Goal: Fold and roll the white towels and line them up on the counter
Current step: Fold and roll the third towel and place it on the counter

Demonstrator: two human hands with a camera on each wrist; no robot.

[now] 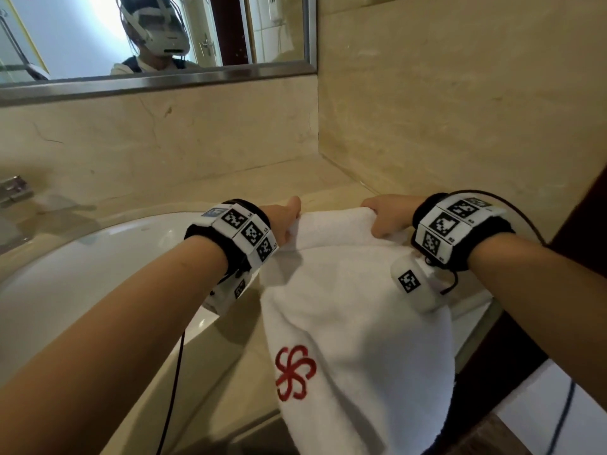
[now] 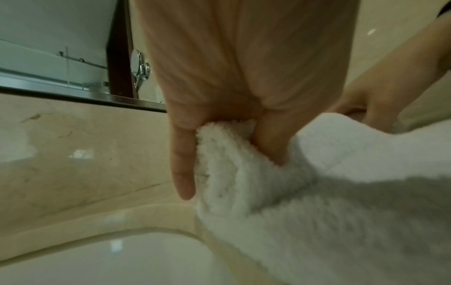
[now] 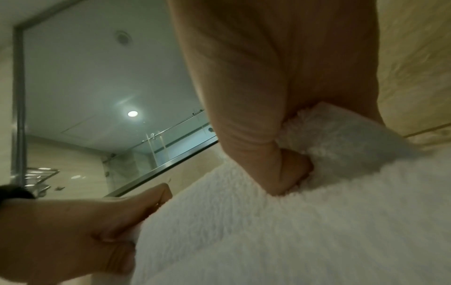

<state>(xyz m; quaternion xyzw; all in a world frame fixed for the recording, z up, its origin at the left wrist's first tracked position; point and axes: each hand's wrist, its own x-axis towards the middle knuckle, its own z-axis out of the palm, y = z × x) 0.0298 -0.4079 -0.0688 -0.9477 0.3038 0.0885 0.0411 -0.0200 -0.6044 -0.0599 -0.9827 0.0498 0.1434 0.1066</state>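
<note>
A white towel (image 1: 354,323) with a red flower emblem (image 1: 294,372) hangs from both hands over the counter's front edge. My left hand (image 1: 287,218) pinches its top left corner, thumb and fingers clamped on the terry cloth (image 2: 227,154). My right hand (image 1: 382,218) grips the top right corner, the thumb pressed into the towel (image 3: 305,221). The top edge is stretched between the hands above the counter (image 1: 328,185). The towel's lower end drops out of the head view.
A white sink basin (image 1: 98,267) lies left of the towel, with a chrome tap (image 1: 14,188) at far left. A mirror (image 1: 157,37) and beige marble walls (image 1: 460,110) close the corner. A dark wooden edge (image 1: 584,224) stands at right.
</note>
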